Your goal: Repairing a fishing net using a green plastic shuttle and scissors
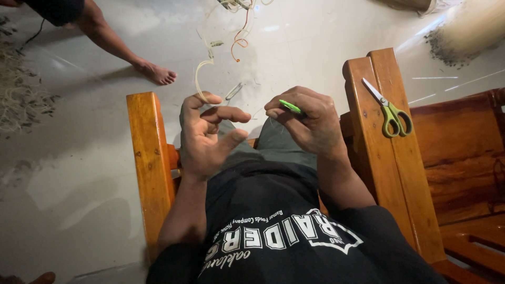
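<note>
Hands: left (208,134) on pale strand (200,79), right (307,123) pinching green strip (289,107).

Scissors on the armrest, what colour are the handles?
Green, seen in the head view: scissors.

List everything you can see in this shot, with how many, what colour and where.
Green-handled metal scissors: one, green and silver, lying on the right wooden armrest.
Wooden chair armrests: two, orange-brown, either side of the lap.
Pale curved strip: one, cream, rising from the left hand over the floor.
Orange wire scrap: one, orange, on the floor at the top.
Fibre piles: two, tan, far left and top right of the floor.
Another person's bare foot: one, upper left on the floor.
Small green tool: one, bright green, pinched in the right hand.
Left hand: one, fingers spread, holding the strip.
Right hand: one, closed on the tool.
</note>
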